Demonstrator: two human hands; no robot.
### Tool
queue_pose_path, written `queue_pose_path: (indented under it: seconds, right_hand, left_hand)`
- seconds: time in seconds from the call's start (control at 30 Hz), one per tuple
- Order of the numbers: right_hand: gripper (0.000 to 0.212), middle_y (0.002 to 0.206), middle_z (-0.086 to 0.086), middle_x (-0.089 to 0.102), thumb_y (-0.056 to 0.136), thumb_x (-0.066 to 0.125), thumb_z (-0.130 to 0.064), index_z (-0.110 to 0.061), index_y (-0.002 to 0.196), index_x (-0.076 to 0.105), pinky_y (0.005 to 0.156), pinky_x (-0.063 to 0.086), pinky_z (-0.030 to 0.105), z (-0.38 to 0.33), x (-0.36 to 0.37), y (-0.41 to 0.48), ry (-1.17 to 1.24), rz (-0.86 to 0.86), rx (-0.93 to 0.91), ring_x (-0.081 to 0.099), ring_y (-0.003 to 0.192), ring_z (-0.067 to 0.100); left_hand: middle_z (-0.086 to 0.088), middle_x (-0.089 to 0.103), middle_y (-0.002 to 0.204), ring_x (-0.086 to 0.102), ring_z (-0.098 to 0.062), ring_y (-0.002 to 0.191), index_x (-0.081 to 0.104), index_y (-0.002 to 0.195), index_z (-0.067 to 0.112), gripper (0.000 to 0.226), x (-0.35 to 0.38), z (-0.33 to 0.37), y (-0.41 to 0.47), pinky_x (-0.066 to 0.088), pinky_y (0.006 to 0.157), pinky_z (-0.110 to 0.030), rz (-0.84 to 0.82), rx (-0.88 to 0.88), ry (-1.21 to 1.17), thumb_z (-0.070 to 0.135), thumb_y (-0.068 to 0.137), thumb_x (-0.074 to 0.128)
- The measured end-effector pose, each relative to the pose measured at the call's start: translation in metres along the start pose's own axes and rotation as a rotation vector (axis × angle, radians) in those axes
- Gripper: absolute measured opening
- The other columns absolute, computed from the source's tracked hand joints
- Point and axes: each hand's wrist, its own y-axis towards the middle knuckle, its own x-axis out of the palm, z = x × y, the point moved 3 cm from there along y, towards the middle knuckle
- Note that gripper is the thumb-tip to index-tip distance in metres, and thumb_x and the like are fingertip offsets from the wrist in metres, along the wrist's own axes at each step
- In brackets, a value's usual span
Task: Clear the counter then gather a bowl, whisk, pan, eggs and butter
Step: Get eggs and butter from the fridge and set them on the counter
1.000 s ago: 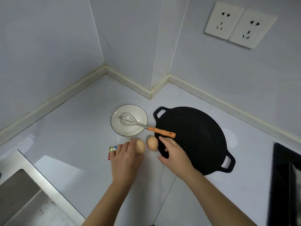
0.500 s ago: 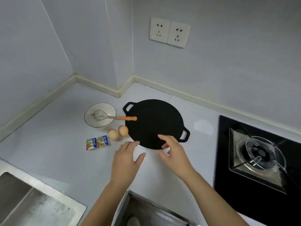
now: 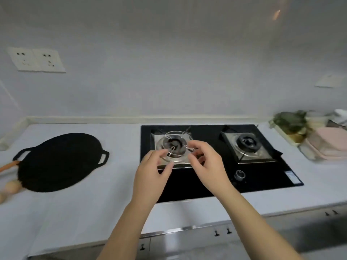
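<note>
The black round pan [image 3: 58, 162] with two loop handles lies flat on the white counter at the left. An egg [image 3: 11, 186] rests by its near left rim, a second egg [image 3: 1, 197] is cut off by the frame edge. The whisk's orange handle [image 3: 8, 166] pokes in at the left edge; the bowl and butter are out of view. My left hand [image 3: 150, 177] and my right hand [image 3: 207, 166] hover in the air over the stove's left burner, fingers apart and loosely curled, holding nothing.
A black glass gas stove [image 3: 272, 177] with two burners and a knob [image 3: 240, 174] fills the counter's middle. At the far right stand a tray with greens [image 3: 289, 121] and a pink container [image 3: 328, 145]. Wall sockets [image 3: 36, 60] hang upper left. Drawers run below the counter edge.
The view has swung right from the corner with the bowl, eggs and butter to the stove. Both hands left the eggs and pan and now float over the left burner.
</note>
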Motion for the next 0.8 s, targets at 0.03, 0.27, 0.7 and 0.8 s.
queue_pose_path:
  seconds: [0.03,0.27,0.7,0.8]
  right_hand:
    - [0.033,0.109,-0.016,0.06,0.088,0.061,-0.008,-0.026,0.115,0.059,0.073,0.049,0.016,0.011,-0.031,-0.009,-0.016,0.045,0.006,0.06,0.089,0.004]
    - [0.03,0.106,-0.017,0.06,0.089,0.06,-0.009,-0.023,0.115,0.06,0.075,0.045,0.01,0.071,-0.196,-0.074,-0.137,0.327,0.155,0.058,0.091,0.0]
    - [0.027,0.102,-0.012,0.063,0.089,0.056,-0.003,-0.02,0.108,0.063,0.07,0.043,0.008,0.147,-0.446,-0.166,-0.404,0.929,0.398,0.057,0.087,0.001]
    - [0.026,0.101,-0.009,0.064,0.088,0.057,-0.002,-0.018,0.107,0.064,0.069,0.04,0.006,0.163,-0.492,-0.175,-0.466,1.013,0.464,0.057,0.086,0.0]
  left_hand:
    - [0.018,0.057,0.103,0.055,0.003,0.089,0.061,0.114,0.026,0.03,0.026,0.023,0.0,0.042,0.08,-0.011,-0.032,0.026,-0.029,0.025,0.084,0.068]
    - [0.022,0.053,0.1,0.051,0.004,0.091,0.061,0.112,0.026,0.028,0.169,0.141,-0.015,0.04,0.073,-0.007,-0.301,0.221,-0.164,0.023,0.085,0.066]
    - [0.016,0.059,0.102,0.052,0.001,0.087,0.062,0.108,0.025,0.024,0.421,0.351,-0.044,0.04,0.073,-0.012,-0.758,0.64,-0.434,0.022,0.084,0.067]
    - [0.013,0.059,0.102,0.053,0.0,0.086,0.063,0.108,0.023,0.024,0.469,0.394,-0.046,0.038,0.072,-0.006,-0.856,0.728,-0.477,0.02,0.084,0.067]
